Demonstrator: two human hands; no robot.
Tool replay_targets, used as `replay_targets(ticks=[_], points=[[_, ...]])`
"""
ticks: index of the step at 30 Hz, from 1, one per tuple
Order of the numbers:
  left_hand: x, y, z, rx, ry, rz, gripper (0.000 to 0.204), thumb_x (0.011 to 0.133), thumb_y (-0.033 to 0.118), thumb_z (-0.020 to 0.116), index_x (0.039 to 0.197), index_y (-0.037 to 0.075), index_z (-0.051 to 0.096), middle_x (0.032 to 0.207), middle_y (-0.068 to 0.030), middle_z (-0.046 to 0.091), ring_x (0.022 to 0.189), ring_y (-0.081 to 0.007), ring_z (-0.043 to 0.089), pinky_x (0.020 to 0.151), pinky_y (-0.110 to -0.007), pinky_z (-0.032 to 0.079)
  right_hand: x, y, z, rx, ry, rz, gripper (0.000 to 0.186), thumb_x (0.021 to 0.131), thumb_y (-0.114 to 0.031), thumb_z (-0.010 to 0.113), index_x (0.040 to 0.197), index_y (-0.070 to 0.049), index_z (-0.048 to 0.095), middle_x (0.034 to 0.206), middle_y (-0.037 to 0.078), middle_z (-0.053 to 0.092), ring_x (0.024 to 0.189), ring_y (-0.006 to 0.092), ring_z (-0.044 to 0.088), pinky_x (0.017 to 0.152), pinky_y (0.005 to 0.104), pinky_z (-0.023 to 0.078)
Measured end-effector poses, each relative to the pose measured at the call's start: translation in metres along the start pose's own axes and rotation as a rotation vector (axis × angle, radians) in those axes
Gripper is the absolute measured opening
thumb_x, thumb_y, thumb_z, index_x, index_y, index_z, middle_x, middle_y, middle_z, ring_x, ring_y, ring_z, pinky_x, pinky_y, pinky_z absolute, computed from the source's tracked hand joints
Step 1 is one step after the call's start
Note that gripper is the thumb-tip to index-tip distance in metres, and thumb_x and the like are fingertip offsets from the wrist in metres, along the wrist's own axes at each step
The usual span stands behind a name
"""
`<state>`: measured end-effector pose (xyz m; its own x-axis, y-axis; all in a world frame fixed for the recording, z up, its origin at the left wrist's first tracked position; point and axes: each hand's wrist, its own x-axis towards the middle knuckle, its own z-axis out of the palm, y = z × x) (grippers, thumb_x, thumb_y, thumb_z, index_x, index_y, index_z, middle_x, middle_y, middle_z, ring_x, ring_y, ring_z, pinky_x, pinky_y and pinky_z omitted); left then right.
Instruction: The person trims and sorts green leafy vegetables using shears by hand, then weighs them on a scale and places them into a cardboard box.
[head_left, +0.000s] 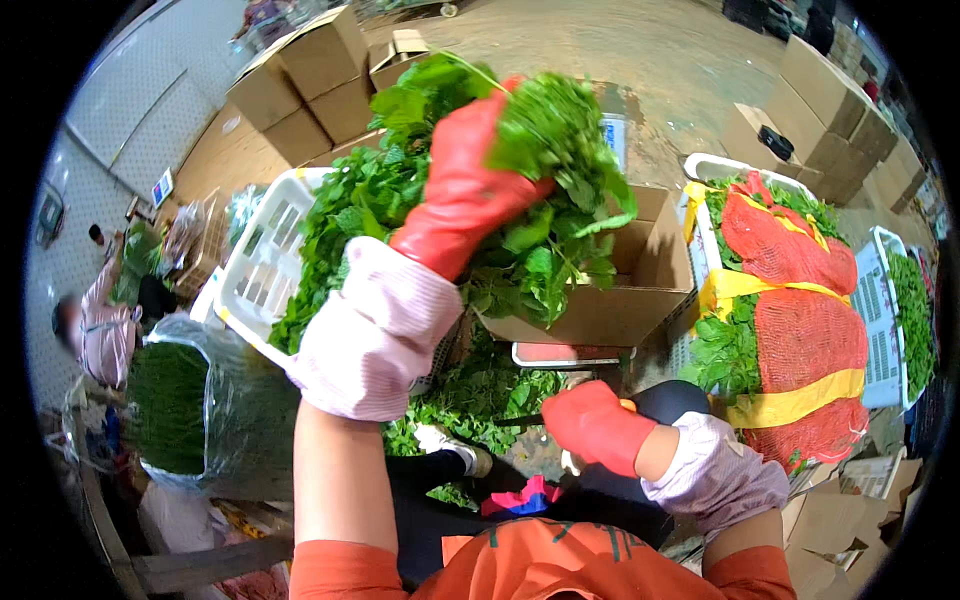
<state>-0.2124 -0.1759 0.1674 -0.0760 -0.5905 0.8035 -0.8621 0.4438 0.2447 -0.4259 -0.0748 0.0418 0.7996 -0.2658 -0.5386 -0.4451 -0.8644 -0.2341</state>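
Gripping 1 leafy bunch [560, 150], the red-gloved left hand [480, 175] is raised.

Black corners ring the round fisheye view, and the cardboard boxes [825, 105] toward the rim lean and bow. Light from an unseen source pales the left striped sleeve [375, 325] and brightens the concrete floor [600, 40]. Shine streaks the clear plastic bag [250, 400]. Shadow dims the space between the legs. Motion blur softens the raised bunch of leafy greens [550, 125]; the middle distance looks fairly crisp.
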Motion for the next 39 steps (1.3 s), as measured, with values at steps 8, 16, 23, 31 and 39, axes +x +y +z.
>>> replay_targets(ticks=[8,16,23,31,39], points=[[-0.050,0.007,0.141,0.426,-0.778,0.166,0.062,0.051,0.029,0.078,0.100,0.001,0.053,0.082,-0.0173,0.060,0.077,-0.0317,0.061,0.063,-0.043,0.048,-0.016,0.019,-0.021,0.241,-0.259,-0.118,0.022,0.060,-0.010,0.071,0.079,-0.004,0.062,0.069,0.011,0.066,0.061,0.0234,0.065,0.051,0.0382,0.048],[-0.097,-0.028,0.224,0.335,-1.152,0.155,0.034,0.069,0.016,0.065,0.096,-0.002,0.056,0.080,-0.0204,0.065,0.075,-0.0323,0.065,0.059,-0.045,0.049,-0.008,0.025,0.016,0.307,0.278,-0.169,0.034,0.077,-0.031,0.058,0.078,0.003,0.058,0.067,0.016,0.058,0.058,0.0325,0.061,0.049,0.0437,0.043],[-0.144,-0.073,0.267,-0.079,-1.508,-0.133,0.101,0.059,0.049,0.078,0.132,-0.005,0.035,0.119,-0.0332,0.049,0.114,-0.0439,0.047,0.097,-0.044,0.038,-0.004,0.020,0.015,0.406,0.388,0.034,0.020,0.072,-0.014,0.054,0.079,0.004,0.059,0.062,0.017,0.059,0.057,0.0304,0.060,0.047,0.0445,0.040],[-0.022,-0.082,0.118,-0.878,-1.198,-0.588,0.051,0.084,0.016,0.066,0.129,0.003,0.047,0.120,-0.0123,0.057,0.114,-0.0183,0.050,0.096,-0.032,0.042,-0.002,0.041,-0.007,0.215,0.308,-0.262,0.026,0.069,-0.017,0.059,0.083,0.005,0.054,0.053,0.011,0.054,0.043,0.0224,0.053,0.040,0.0366,0.037],[-0.093,-0.112,-0.143,-0.338,-0.277,-1.032,0.043,0.085,0.024,0.062,0.118,-0.004,0.055,0.108,-0.0101,0.062,0.100,-0.0153,0.058,0.091,-0.029,0.043,-0.002,0.033,-0.002,0.063,0.339,-0.093,0.023,0.076,-0.026,0.062,0.070,-0.007,0.052,0.059,0.012,0.054,0.054,0.0317,0.057,0.048,0.0435,0.042]])
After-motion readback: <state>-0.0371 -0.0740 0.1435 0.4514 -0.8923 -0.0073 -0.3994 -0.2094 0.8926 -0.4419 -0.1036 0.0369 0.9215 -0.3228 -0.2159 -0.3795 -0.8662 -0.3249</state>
